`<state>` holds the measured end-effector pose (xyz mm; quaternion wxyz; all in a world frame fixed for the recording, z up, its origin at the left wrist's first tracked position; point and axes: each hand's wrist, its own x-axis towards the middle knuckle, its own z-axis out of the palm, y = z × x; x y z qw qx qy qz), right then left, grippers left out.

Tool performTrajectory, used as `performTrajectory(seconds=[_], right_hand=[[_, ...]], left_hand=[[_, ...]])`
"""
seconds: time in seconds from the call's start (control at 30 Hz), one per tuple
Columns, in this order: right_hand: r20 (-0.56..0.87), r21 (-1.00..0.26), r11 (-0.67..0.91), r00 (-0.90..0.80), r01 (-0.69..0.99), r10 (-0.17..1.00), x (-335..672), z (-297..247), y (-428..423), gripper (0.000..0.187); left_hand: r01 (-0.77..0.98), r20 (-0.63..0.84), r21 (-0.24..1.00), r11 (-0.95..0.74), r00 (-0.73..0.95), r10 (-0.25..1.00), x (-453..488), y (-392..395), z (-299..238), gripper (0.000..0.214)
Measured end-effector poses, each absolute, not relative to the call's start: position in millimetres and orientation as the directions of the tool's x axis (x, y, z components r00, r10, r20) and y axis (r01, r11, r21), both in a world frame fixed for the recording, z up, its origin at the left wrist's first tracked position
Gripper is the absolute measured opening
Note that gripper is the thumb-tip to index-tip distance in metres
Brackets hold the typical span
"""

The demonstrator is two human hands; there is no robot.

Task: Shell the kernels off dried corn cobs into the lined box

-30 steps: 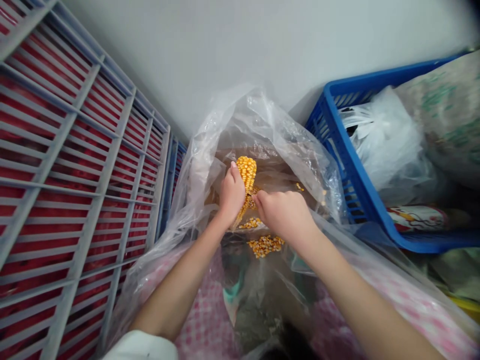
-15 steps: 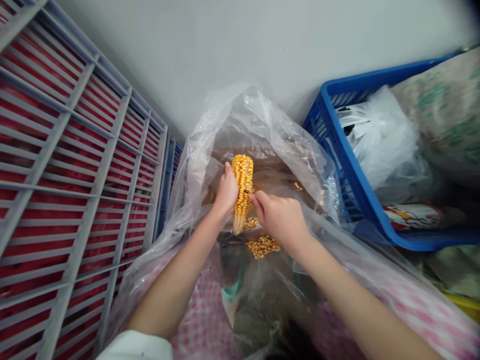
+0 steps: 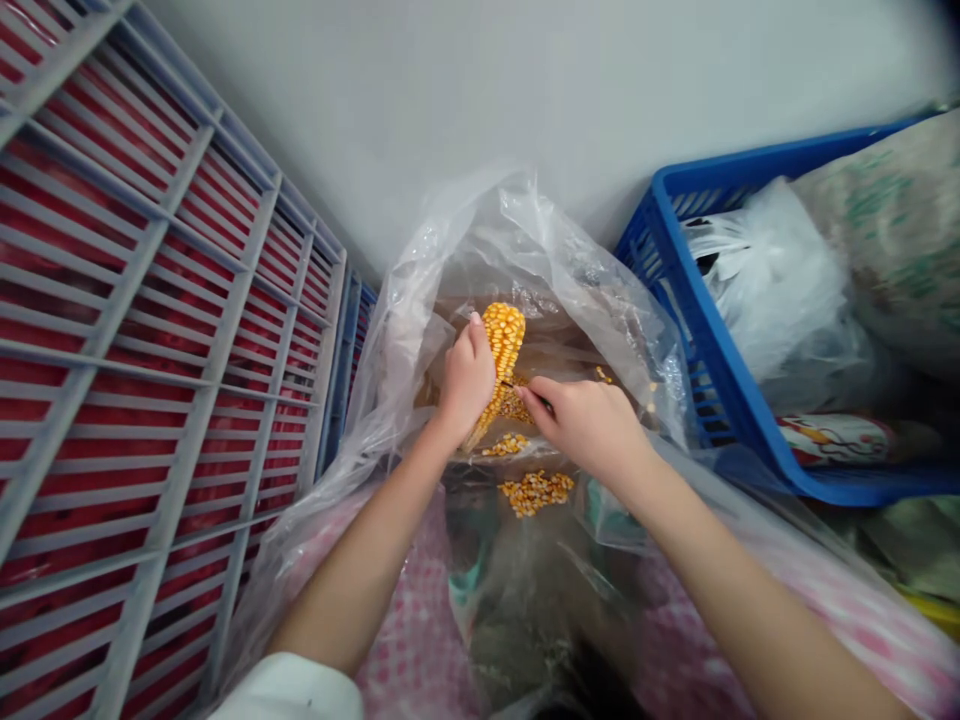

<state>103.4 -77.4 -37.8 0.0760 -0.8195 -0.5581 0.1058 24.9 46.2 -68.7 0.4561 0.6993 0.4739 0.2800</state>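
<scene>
Both hands sit low in front of me, and neither is open. My left hand (image 3: 466, 385) is curled around a yellow corn cob (image 3: 504, 345), gripping it and hiding its middle from my view. My right hand (image 3: 586, 425) is pinched shut against the cob's side, its fingers closing on a thin dark pointed tool (image 3: 517, 385), most of which they hide, so I cannot tell what kind it is. The cob stands tilted inside a clear plastic bag (image 3: 559, 270), held up off the bag's floor. On my left, a grey crate (image 3: 176, 230) shows red behind its slats; on my right, a blue plastic basket (image 3: 720, 165) holds a white plastic bag (image 3: 765, 280). A pink checked cloth (image 3: 405, 620) lies under the near edge of the clear bag, and a white sleeve (image 3: 289, 690) is cut off at the frame's bottom. Loose corn kernels (image 3: 535, 492) lie in a small heap below my hands.
</scene>
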Motion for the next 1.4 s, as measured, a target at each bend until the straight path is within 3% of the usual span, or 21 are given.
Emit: performTrajectory(seconds=[0.2,0.57,0.77,1.0,1.1,1.23,1.3,1.4], right_hand=[[-0.128,-0.334,-0.480,0.466,0.811,0.876,108,-29,-72,0.038],[-0.050,-0.167,-0.465,0.464,0.869,0.884,104,-33,-71,0.041],[-0.032,-0.168,-0.460,0.462,0.872,0.886,103,-32,-70,0.043],[-0.009,-0.138,-0.443,0.446,0.886,0.895,95,-39,-69,0.035],[0.046,-0.162,-0.427,0.439,0.889,0.897,91,-48,-72,0.035],[0.173,-0.238,-0.389,0.433,0.890,0.884,96,-56,-77,0.039],[0.226,-0.265,-0.342,0.403,0.902,0.887,102,-57,-80,0.041],[0.300,-0.264,-0.276,0.350,0.924,0.887,110,-56,-83,0.042]], left_hand=[[0.479,-0.008,0.853,-0.207,0.409,0.912,22,57,-69,0.044],[0.466,-0.035,0.865,-0.187,0.428,0.903,22,52,-67,0.042],[0.549,0.010,0.758,-0.352,0.530,0.848,22,54,-67,0.049],[0.655,-0.123,0.664,-0.361,0.572,0.811,24,43,-59,0.057],[0.676,-0.222,0.691,-0.257,0.537,0.814,25,42,-60,0.055],[0.565,-0.414,0.817,0.114,0.437,0.799,28,46,-65,0.053],[0.453,-0.517,0.836,0.310,0.462,0.720,30,47,-65,0.051],[0.371,-0.652,0.749,0.548,0.557,0.514,31,47,-61,0.049]])
